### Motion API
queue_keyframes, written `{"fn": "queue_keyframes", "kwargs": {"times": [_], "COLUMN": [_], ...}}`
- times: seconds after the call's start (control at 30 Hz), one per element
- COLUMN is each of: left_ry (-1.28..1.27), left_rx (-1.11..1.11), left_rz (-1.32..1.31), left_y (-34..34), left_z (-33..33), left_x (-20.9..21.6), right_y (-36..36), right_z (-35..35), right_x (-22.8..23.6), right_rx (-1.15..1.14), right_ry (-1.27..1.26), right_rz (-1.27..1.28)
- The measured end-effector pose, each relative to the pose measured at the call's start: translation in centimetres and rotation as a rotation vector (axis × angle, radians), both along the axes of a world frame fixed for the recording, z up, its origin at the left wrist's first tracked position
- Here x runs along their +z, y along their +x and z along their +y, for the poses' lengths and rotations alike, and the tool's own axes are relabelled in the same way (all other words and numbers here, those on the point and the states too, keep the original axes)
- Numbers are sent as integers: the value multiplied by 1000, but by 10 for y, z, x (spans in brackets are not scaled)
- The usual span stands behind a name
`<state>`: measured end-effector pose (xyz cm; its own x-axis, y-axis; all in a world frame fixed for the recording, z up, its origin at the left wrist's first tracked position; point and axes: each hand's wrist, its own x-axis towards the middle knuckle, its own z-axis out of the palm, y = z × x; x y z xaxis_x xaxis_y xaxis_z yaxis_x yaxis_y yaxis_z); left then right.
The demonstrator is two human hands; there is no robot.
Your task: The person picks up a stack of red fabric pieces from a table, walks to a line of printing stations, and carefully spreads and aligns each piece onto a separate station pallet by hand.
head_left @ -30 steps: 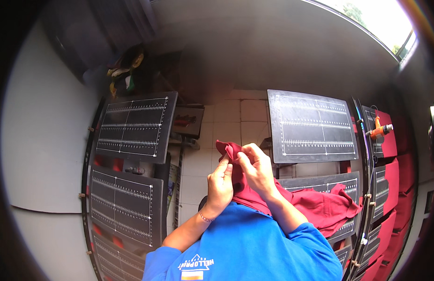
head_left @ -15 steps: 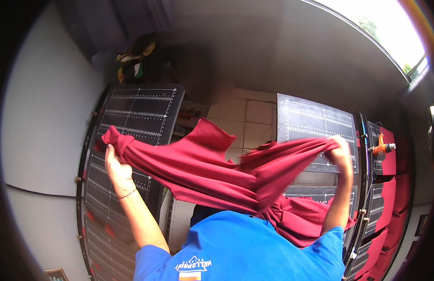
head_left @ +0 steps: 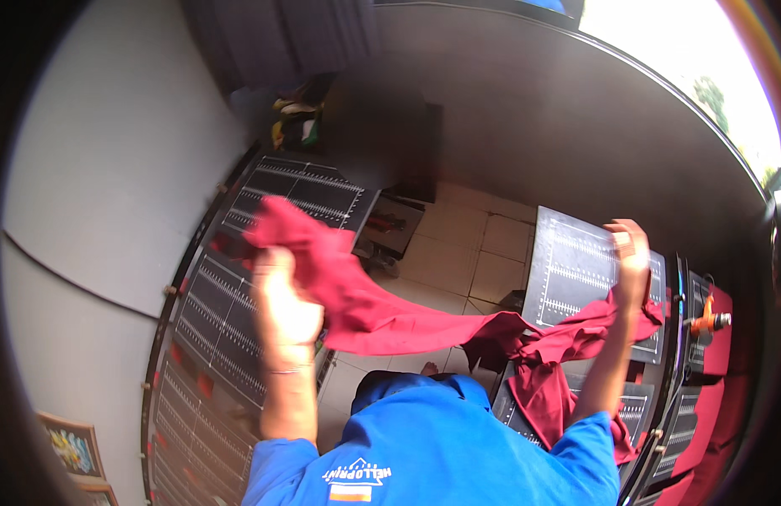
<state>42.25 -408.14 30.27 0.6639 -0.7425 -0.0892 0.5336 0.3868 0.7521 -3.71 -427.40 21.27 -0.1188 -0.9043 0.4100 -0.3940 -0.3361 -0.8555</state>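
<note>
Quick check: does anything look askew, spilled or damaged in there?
I see no spill or clear damage. Only the red cloth looks untidy: its right part is bunched and creased over the dark boards on the right, not flat. Its left end is blurred, so I can't judge that.

The cloth (head_left: 399,327) is plain deep crimson; the shirt (head_left: 466,443) is bright blue, with white print (head_left: 361,473) and an orange-and-white bar (head_left: 350,494); the boards (head_left: 217,295) are black, ruled with white outlines and rows of fine white ticks; the tool (head_left: 707,323) is orange and black; the floor tiles (head_left: 437,266) are pale beige; the left wall (head_left: 112,169) is grey; the curtain (head_left: 289,42) is dark purplish grey; the picture (head_left: 72,451) is many-coloured.
</note>
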Motion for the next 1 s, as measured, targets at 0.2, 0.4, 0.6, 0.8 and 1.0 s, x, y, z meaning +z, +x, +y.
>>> {"fn": "queue_keyframes", "kwargs": {"times": [0.2,0.4,0.6,0.8,1.0], "left_ry": [156,-23,154,261,2020], "left_rx": [-184,97,619,1126,1541], "left_rz": [-175,5,295,-94,-991], "left_y": [-68,31,413,500,455], "left_z": [0,62,405,469,452], "left_x": [-75,-70,-146,-78,44], "right_y": [272,260,201,266,422], "right_z": [119,33,-147,-178,-101], "right_x": [1,-20,-25,110,242], "right_rx": [689,636,0,7,287], "right_ry": [107,474,-42,-505,-574], "right_rz": [156,-498,-650,-564,-660]}}
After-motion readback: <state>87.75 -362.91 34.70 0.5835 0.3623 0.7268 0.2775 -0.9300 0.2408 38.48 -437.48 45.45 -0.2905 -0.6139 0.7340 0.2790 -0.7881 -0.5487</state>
